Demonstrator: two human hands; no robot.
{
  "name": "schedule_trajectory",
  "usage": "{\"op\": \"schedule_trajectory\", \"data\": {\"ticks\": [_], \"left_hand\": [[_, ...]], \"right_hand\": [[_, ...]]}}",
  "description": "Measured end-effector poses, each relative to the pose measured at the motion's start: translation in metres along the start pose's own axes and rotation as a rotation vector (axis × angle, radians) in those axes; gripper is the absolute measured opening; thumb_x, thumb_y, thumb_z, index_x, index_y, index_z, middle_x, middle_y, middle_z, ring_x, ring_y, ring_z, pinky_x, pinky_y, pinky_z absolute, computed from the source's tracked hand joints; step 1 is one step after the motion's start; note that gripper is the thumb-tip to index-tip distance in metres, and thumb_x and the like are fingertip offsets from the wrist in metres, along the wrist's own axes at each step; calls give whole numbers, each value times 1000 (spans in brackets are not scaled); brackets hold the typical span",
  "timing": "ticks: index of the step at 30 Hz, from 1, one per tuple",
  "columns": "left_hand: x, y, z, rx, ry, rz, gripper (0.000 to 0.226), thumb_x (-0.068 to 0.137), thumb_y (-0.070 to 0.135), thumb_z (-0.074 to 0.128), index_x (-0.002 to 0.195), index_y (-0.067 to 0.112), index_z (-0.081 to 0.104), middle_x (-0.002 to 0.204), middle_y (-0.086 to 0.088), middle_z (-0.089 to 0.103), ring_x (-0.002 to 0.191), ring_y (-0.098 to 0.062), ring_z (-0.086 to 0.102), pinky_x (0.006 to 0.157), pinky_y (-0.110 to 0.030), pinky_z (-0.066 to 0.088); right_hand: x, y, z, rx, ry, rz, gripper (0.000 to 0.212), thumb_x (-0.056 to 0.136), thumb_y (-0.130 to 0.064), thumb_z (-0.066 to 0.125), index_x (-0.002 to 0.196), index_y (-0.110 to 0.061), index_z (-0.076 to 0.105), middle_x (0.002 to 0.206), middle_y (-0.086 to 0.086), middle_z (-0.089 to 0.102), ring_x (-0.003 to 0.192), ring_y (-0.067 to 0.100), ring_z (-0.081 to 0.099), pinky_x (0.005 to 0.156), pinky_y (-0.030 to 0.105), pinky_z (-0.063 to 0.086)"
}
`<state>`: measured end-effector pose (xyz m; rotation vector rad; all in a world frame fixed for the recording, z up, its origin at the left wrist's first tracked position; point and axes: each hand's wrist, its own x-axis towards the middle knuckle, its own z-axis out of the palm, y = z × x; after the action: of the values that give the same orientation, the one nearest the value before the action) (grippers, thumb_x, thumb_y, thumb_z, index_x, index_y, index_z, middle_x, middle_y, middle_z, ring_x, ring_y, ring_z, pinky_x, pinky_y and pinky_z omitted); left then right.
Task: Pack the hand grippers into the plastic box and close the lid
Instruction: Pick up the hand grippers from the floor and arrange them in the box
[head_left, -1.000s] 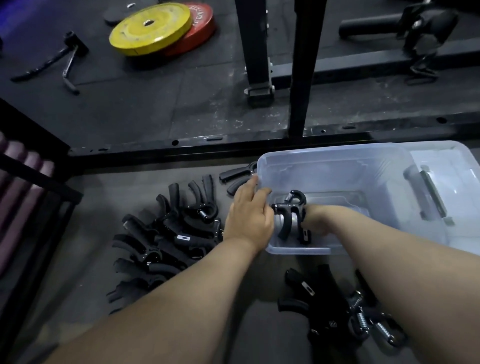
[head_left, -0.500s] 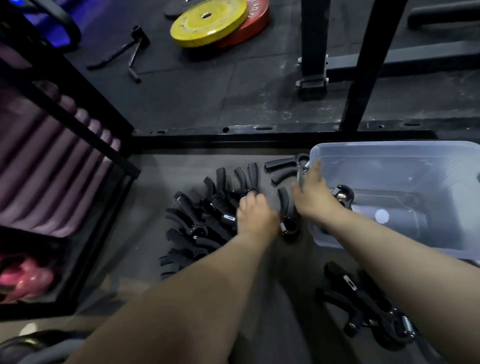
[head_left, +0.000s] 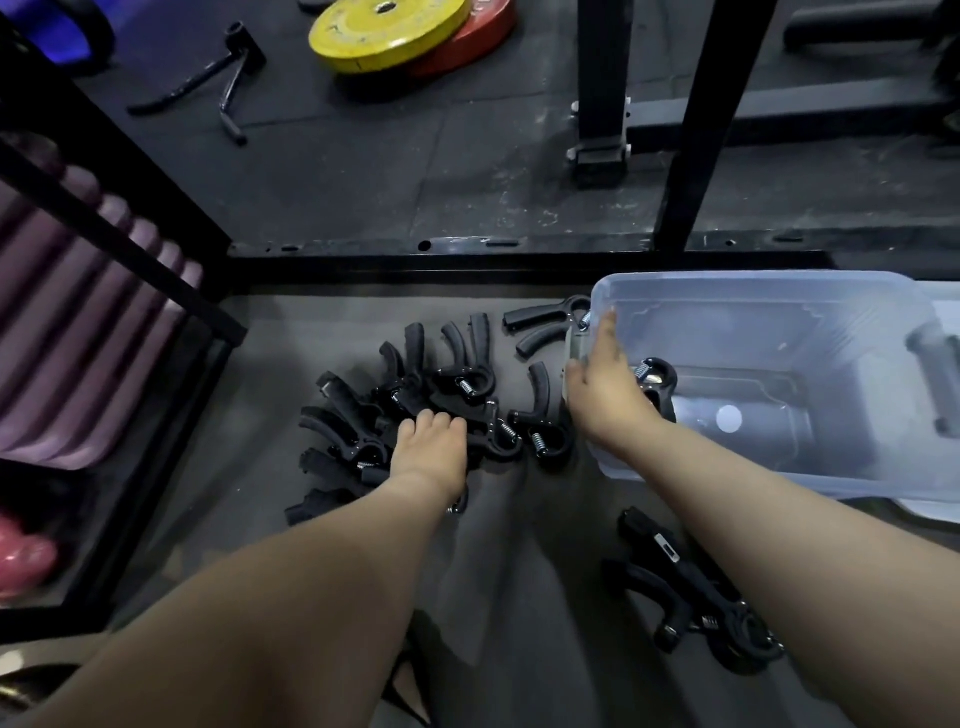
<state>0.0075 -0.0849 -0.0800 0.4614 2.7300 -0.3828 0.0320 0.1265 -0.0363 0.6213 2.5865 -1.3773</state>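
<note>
A clear plastic box (head_left: 753, 283) stands open on the floor at the right, with one black hand gripper (head_left: 658, 375) inside by its left wall. My right hand (head_left: 597, 395) lies across that left wall, fingers apart, holding nothing. A pile of black hand grippers (head_left: 363, 415) lies left of the box. My left hand (head_left: 430, 447) rests on this pile with its fingers curled down; whether it grips one is hidden. Two single grippers (head_left: 543, 322) (head_left: 543, 421) lie between pile and box. Another heap of grippers (head_left: 691, 597) sits near my right forearm.
A black rack frame (head_left: 130, 171) with purple rolls stands at the left. Black uprights (head_left: 701, 124) and a floor rail (head_left: 467, 260) run behind the box. Yellow and red weight plates (head_left: 389, 28) and a bar handle (head_left: 223, 78) lie farther back. A pale lid edge (head_left: 930, 512) shows under the box.
My right hand came out of the box, leaving a gripper inside, and now sits on the left wall. My left hand went from the box rim down onto the pile.
</note>
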Motion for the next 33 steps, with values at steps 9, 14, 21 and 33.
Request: {"op": "schedule_trajectory", "data": {"ticks": [9, 14, 21, 33], "left_hand": [[-7, -5, -6, 174, 50, 163, 52, 80, 12, 60, 129, 21, 45, 128, -1, 44, 125, -26, 35, 114, -49, 16], [-1, 2, -39, -31, 219, 60, 31, 103, 33, 34, 130, 22, 45, 123, -4, 50, 119, -27, 45, 109, -48, 27], [9, 17, -128, -1506, 30, -455, 31, 104, 27, 33, 89, 8, 52, 78, -13, 57, 57, -23, 52, 53, -32, 46], [-27, 110, -185, -1373, 311, -17, 16, 81, 25, 55, 94, 17, 54, 97, -3, 63, 88, -22, 63, 75, -40, 54]], "right_hand": [[3, -1, 1, -17, -1, 30, 73, 99, -37, 31, 148, -36, -24, 153, 10, 31, 122, 39, 48, 99, 54, 43], [3, 0, -1, -34, -9, 29, 72, 102, -34, 31, 152, -29, -19, 161, 9, 15, 140, 38, 29, 110, 52, 31], [10, -4, -11, 29, -114, 32, 73, 101, -40, 35, 155, -22, -10, 156, 21, 23, 136, 42, 36, 110, 47, 32], [-16, -76, -83, 774, -30, 107, 62, 81, -54, 61, 120, -7, 51, 95, 8, 64, 78, 21, 66, 62, 30, 54]]}}
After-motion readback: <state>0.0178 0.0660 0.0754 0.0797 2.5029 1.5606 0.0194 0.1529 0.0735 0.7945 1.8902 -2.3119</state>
